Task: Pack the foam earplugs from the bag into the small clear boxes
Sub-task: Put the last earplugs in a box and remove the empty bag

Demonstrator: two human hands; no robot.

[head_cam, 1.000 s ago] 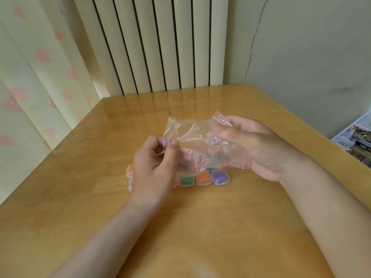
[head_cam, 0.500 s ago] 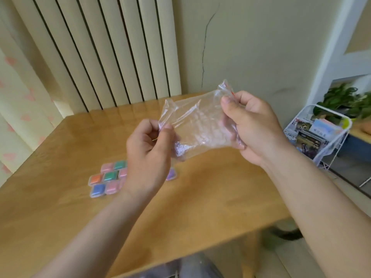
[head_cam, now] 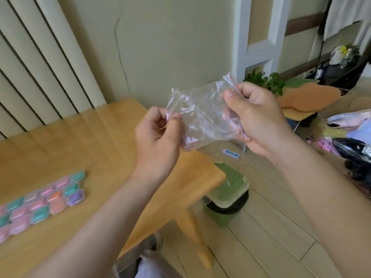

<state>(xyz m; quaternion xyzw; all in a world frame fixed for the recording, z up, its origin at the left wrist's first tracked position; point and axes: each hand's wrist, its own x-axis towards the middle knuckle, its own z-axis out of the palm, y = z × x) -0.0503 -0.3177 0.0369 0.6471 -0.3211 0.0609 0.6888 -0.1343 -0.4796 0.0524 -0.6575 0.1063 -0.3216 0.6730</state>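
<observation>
Here we are: the clear bag (head_cam: 202,117) is up in the air between both hands, its long axis running from about 8 o'clock up to 2 o'clock, zip edge at the high end. My left hand (head_cam: 158,141) pinches the low corner between thumb and curled fingers; my right hand (head_cam: 259,119) grips the zip end, thumb on top, fingers wrapped behind the film. I can't tell whether any earplugs are left inside; it looks flat and crumpled. The small clear boxes (head_cam: 40,203) lie well apart at 8 o'clock from the hands, in rows on the table (head_cam: 80,147), colours showing in them. The left hand is the nearer one to them. The bag hangs beyond the table's corner, with the green bin (head_cam: 228,195) at 5 o'clock below, so I judge the next reach goes either back down-left or straight down.
</observation>
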